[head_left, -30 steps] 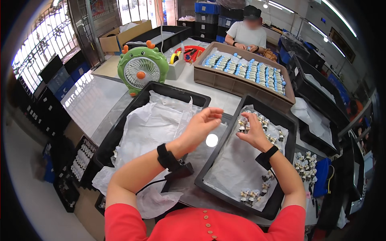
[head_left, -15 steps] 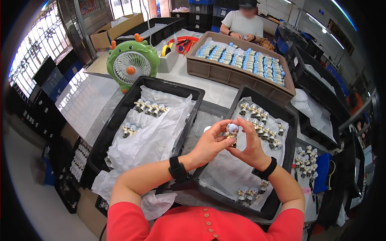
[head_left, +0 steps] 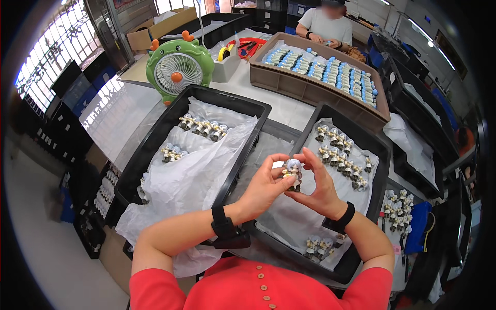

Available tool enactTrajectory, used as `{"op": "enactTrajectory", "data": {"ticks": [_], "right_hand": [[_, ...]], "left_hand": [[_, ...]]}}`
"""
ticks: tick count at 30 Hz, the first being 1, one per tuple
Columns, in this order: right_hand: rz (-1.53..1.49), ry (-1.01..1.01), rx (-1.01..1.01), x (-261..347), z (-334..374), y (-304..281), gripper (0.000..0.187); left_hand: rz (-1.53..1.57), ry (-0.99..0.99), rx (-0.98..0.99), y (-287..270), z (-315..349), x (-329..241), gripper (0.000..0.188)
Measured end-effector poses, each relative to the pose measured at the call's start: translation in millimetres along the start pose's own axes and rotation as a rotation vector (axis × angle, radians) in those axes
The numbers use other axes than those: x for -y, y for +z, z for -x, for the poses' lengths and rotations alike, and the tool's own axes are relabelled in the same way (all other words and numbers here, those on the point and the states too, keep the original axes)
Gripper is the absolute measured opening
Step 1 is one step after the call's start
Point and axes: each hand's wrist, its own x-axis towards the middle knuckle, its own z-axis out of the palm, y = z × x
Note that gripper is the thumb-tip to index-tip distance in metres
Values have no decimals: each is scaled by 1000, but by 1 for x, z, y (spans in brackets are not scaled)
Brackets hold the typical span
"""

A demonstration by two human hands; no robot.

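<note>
A small toy figurine [head_left: 293,168] with pale lilac-grey hair and a white and gold outfit is upright between my hands. My left hand [head_left: 262,190] pinches it from the left, thumb across its front. My right hand [head_left: 324,192] curves round its other side, fingertips by the head and thumb by the base. Below is a black tray [head_left: 382,175] lined with white paper. Rows of similar figurines [head_left: 336,155] lie in its far part, and a few more figurines [head_left: 319,247] are at its near end.
Left, another black tray [head_left: 262,118] holds figurines partly under white paper. Beyond stand a green fan [head_left: 178,70], a tape dispenser [head_left: 226,67] and a brown crate [head_left: 294,93] of blue-topped pieces. More figurines [head_left: 399,212] lie at right, near a blue pouch [head_left: 417,227]. A person [head_left: 328,26] sits across.
The figurine has turned in my fingers, so more of its front shows. My hands stay close together around it. The whole view has shifted slightly.
</note>
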Motion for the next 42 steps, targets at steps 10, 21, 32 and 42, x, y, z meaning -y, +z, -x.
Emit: {"op": "enactTrajectory", "data": {"ticks": [10, 21, 32, 42], "right_hand": [[-3, -19, -12, 2, 3, 0, 96], [72, -149, -16, 18, 1, 4, 96], [-147, 51, 16, 12, 5, 2, 105], [-176, 111, 33, 11, 5, 1, 90]], "left_hand": [[-20, 58, -34, 3, 5, 3, 42], [210, -187, 198, 4, 10, -10, 44], [370, -222, 279, -7, 5, -9, 52], [370, -199, 231, -5, 5, -6, 49]]}}
